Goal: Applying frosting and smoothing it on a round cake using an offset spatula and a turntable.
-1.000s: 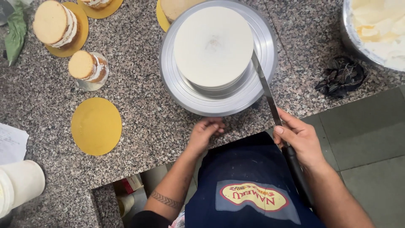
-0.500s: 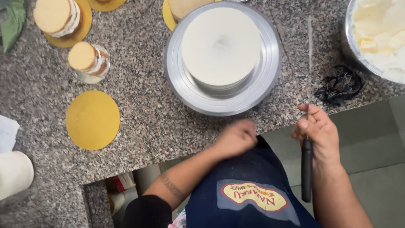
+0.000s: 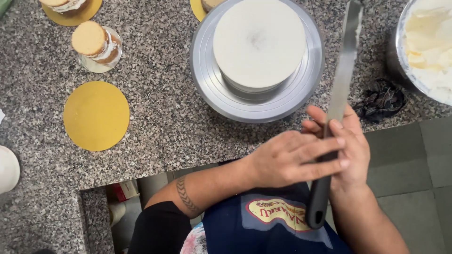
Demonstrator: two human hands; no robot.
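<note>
Head view showed both hands together on the long knife [image 3: 343,75] — right hand [image 3: 351,150] gripping its black handle, left hand [image 3: 292,159] laid across it — just beside the white cake [image 3: 259,44].

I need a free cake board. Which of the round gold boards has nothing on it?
The gold board lying nearest the counter's front edge, left of the turntable. The others carry cakes.

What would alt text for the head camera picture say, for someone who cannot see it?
Seen from above, both hands hold a long metal spatula with a black handle upright over a grey speckled stone counter: the right hand grips it and the left hand lays its fingers across it. Behind them a round white-iced cake sits on a silver metal turntable, with a round gold cake board to the left.
</note>
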